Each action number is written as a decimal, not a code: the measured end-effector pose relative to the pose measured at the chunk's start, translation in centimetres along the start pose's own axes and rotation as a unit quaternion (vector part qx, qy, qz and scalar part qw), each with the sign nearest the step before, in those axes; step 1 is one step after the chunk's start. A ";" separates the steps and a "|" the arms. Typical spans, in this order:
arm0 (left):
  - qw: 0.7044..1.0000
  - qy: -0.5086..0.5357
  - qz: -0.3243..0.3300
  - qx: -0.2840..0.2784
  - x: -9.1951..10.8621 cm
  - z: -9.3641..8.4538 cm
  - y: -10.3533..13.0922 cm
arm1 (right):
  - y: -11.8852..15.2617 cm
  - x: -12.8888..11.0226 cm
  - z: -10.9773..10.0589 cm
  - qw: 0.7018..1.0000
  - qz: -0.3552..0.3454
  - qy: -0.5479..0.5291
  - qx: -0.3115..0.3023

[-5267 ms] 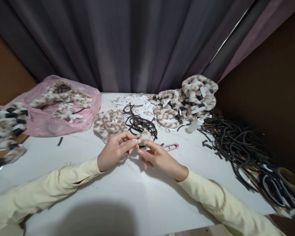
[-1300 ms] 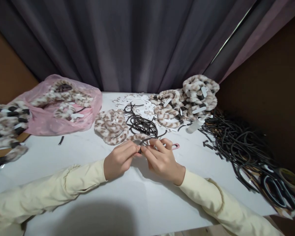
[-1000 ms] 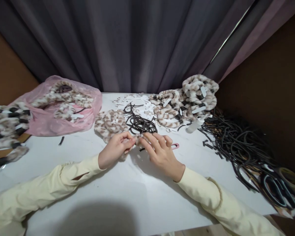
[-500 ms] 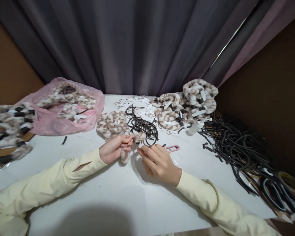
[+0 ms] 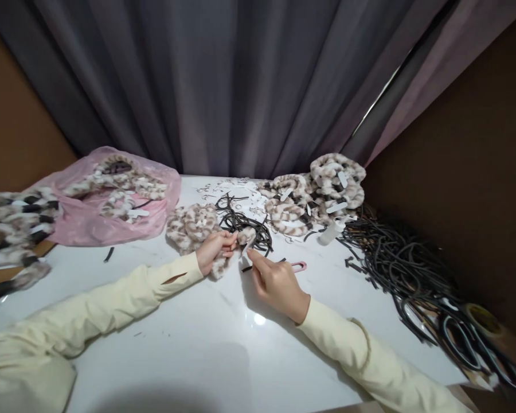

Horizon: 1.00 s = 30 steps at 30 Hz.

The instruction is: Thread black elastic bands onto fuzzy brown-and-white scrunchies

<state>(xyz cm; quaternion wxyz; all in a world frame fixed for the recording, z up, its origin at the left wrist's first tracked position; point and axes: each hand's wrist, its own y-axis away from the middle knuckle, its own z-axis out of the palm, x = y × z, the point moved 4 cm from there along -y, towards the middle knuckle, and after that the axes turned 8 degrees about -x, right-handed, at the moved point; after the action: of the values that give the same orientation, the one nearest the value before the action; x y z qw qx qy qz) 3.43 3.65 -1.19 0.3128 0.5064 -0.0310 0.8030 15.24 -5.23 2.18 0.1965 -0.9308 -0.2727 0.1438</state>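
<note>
My left hand [image 5: 214, 252] clamps its fingers on a furry strip [image 5: 219, 268]; my right hand [image 5: 279, 287] sits just beside, fingers curled, grip state not determinable.

Easiest way through is the near part of the white tabletop [image 5: 198, 350], between the sleeves [image 5: 327, 332], only tiny scraps there. Past that it's tight: a fluffy strip [image 5: 246, 234] fills the gap between left hand [image 5: 217, 250] and right hand [image 5: 278, 285], fluffy bundle [image 5: 191, 223] and cord coil [image 5: 261, 230] just beyond. Pink bag [image 5: 157, 223] blocks far left, cord heap [image 5: 406, 261] the right, curtain [image 5: 206, 86] the back
</note>
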 end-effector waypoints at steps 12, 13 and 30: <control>0.999 0.002 -0.008 -0.036 -0.6 -0.3 0.1 | 0.0 0.6 0.8 0.994 0.034 -0.098 -0.027; 0.999 0.008 -0.014 -0.038 -0.5 -0.3 0.1 | -0.1 0.6 0.9 0.996 0.030 -0.075 -0.040; 0.974 0.151 -0.148 -0.078 1.6 1.1 1.5 | 0.3 -1.2 0.3 0.954 -0.085 0.287 0.019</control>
<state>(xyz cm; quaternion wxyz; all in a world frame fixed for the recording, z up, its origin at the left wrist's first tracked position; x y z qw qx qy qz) 3.05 2.80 1.14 0.4675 0.3524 0.0291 0.8102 14.31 -6.06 2.02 0.2954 -0.9024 -0.2802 -0.1412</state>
